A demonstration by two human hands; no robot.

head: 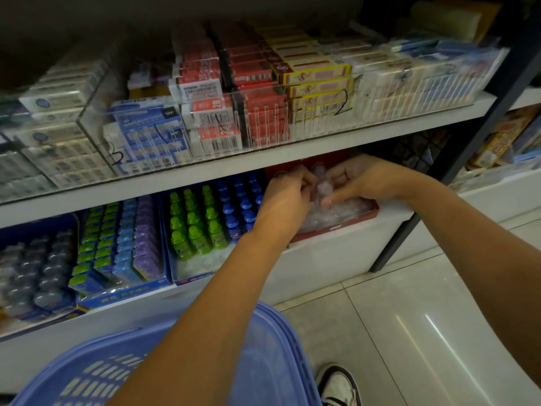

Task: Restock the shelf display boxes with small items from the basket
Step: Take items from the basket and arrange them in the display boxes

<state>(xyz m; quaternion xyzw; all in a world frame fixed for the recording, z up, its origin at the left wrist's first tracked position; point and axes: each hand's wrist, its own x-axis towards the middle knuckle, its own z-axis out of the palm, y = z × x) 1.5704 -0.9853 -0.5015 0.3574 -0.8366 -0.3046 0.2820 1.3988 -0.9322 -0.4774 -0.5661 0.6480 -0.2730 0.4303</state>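
Observation:
Both my hands reach into a red display box [354,218] on the lower shelf, at the right end. My left hand [288,190] and my right hand [355,183] are closed together on small clear wrapped items [323,189] held above a clear plastic tray insert [336,213] inside the box. Which hand holds which piece is blurred. A blue plastic basket [263,361] sits below my forearms at the bottom of the view; its contents are hidden by my left arm.
Left of the red box stand a box of green and blue mini bottles [210,221], a box of green, blue and purple packs [123,241] and a blue box of dark bottles [35,273]. Clear bins of packets [234,112] fill the upper shelf. A black shelf post [456,162] stands right.

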